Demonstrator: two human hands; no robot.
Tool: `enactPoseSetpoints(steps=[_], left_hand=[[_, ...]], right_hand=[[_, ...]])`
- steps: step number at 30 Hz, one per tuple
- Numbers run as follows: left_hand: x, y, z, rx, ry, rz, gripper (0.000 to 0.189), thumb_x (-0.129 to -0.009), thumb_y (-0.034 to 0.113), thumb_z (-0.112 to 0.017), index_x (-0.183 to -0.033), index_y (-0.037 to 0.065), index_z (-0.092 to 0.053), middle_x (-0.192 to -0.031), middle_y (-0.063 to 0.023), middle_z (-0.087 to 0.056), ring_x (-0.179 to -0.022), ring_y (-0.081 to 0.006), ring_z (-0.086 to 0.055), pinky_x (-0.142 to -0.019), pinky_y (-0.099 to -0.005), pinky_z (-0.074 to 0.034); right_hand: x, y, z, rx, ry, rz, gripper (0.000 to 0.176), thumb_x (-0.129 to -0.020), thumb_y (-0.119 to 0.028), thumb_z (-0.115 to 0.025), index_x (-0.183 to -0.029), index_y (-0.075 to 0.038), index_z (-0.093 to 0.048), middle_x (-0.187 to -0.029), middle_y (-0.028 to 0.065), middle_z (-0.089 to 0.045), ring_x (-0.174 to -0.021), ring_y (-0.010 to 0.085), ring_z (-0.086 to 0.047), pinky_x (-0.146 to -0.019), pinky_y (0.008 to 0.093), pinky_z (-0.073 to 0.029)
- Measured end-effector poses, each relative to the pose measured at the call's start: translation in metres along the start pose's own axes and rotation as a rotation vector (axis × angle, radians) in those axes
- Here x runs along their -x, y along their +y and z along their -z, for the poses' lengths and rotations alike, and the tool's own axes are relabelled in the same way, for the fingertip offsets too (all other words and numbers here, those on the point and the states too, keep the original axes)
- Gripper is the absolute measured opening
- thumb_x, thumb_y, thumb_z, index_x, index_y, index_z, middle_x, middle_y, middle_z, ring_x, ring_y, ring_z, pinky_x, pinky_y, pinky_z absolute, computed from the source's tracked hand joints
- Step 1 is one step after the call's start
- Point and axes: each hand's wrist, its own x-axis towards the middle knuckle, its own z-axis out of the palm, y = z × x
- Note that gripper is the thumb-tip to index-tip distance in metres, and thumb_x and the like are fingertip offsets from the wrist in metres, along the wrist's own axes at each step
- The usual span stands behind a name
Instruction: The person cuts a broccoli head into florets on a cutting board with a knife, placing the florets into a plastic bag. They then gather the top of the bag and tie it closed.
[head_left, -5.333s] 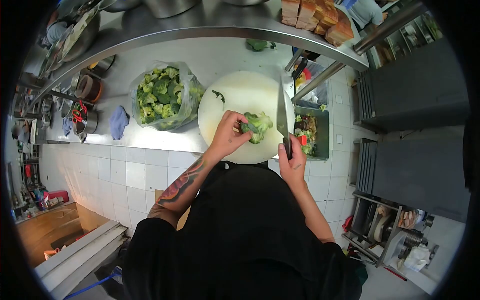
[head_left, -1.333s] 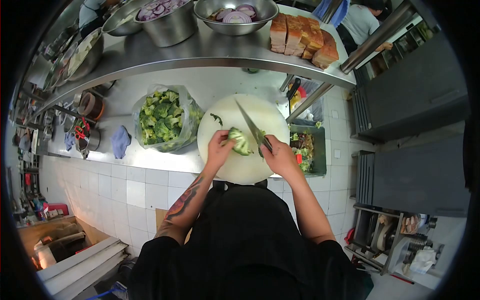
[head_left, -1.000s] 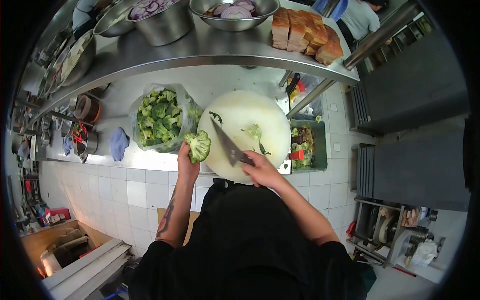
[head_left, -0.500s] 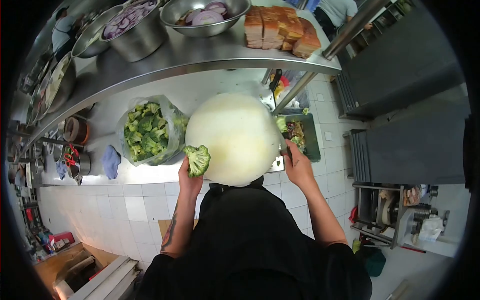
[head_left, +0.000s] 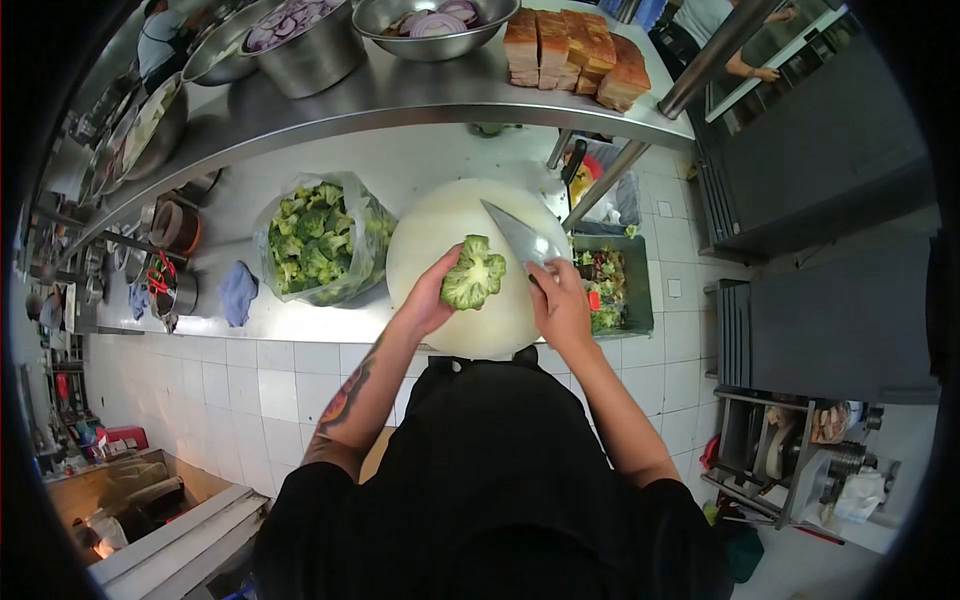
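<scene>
My left hand [head_left: 432, 298] is closed around a piece of broccoli [head_left: 474, 274], its cut face showing pale stem. It is over the left half of a round white chopping board [head_left: 450, 215]. In my right hand [head_left: 562, 308] is a kitchen knife [head_left: 522, 236], gripped near the base of its blade. The blade points up and to the left across the right part of the board, apart from the broccoli. Left of the board stands a clear plastic bag [head_left: 369, 265] full of broccoli florets [head_left: 312, 235].
A green bin [head_left: 640, 300] with scraps adjoins the table on the right. Overhead runs a steel shelf [head_left: 420, 112] bearing pork belly blocks [head_left: 570, 55] and bowls of sliced onion [head_left: 440, 22]. A blue cloth [head_left: 238, 293] lies on the left. Other people are at the far edges.
My left hand has brought the broccoli from the board's edge to over its middle. My right hand has moved inward, and the knife blade now shows across the board.
</scene>
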Motion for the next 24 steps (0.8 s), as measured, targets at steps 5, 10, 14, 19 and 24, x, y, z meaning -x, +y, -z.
enactPoseSetpoints(steps=[5,10,14,19,24], left_hand=[[-0.008,0.026,-0.018,-0.288,-0.192,0.137,0.072,-0.113,0.061,-0.039,-0.155,0.002,-0.049,-0.145,-0.0131,-0.062,-0.132,-0.0227,-0.063,-0.11,-0.0396,-0.052],[0.001,0.034,-0.018,-0.523,-0.283,0.008,0.071,-0.105,0.047,-0.07,-0.156,0.003,-0.047,-0.145,-0.008,-0.058,-0.136,-0.018,-0.056,-0.117,-0.0345,-0.043],[0.01,0.042,-0.031,-1.117,-0.089,-0.051,0.054,-0.102,0.035,-0.074,-0.145,0.007,-0.058,-0.126,-0.009,-0.069,-0.118,-0.0168,-0.063,-0.103,-0.035,-0.051],[0.006,0.038,-0.004,-1.166,0.203,-0.051,0.051,-0.104,0.032,-0.072,-0.145,0.007,-0.058,-0.127,-0.0099,-0.069,-0.118,-0.017,-0.066,-0.099,-0.0338,-0.054],[0.011,0.026,0.016,-0.31,-0.07,-0.011,0.049,-0.112,0.028,-0.058,-0.155,0.007,-0.052,-0.144,-0.0114,-0.061,-0.127,-0.0212,-0.065,-0.106,-0.0356,-0.055]], right_hand=[[-0.06,-0.044,0.058,-0.495,-0.115,0.226,0.042,-0.095,-0.006,-0.072,-0.136,-0.015,-0.07,-0.14,0.0188,-0.059,-0.116,0.0386,-0.065,-0.098,0.045,-0.055],[-0.068,-0.027,0.039,-0.531,-0.294,0.334,0.018,-0.1,-0.007,-0.069,-0.118,-0.003,-0.066,-0.129,0.0189,-0.06,-0.106,0.0417,-0.068,-0.093,0.049,-0.055],[-0.046,-0.025,0.027,-0.247,-0.354,0.253,0.018,-0.101,-0.01,-0.067,-0.114,-0.001,-0.06,-0.12,0.0223,-0.06,-0.093,0.0477,-0.068,-0.081,0.0549,-0.056],[-0.035,-0.001,-0.003,-0.465,-0.444,-0.105,0.027,-0.098,-0.013,-0.072,-0.12,-0.002,-0.062,-0.105,0.0186,-0.064,-0.088,0.04,-0.07,-0.08,0.046,-0.058],[-0.041,-0.031,-0.008,-0.885,-0.264,-0.196,0.031,-0.094,-0.014,-0.078,-0.121,-0.004,-0.066,-0.103,0.0135,-0.064,-0.097,0.0297,-0.067,-0.085,0.0387,-0.056]])
